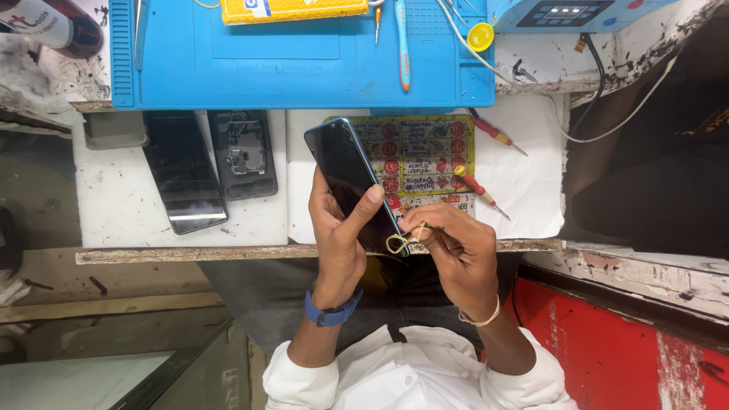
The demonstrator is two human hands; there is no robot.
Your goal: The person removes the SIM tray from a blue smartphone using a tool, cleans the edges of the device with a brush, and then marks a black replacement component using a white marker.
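Over the cluttered white bench (121, 205), gripping a dark smartphone (345, 171) in the left hand (342, 228), thumb lying across the glass, and pinching a small yellowish loop (399, 243) in the right hand (456, 247) at the phone's lower corner. Judging the work as barely starting: smartphone looking whole, no seam showing open. Hovering at the bench's front edge, with a red-handled screwdriver (477, 190) and a gutted phone (243, 152) lying near, leaving free room mainly towards the lap.
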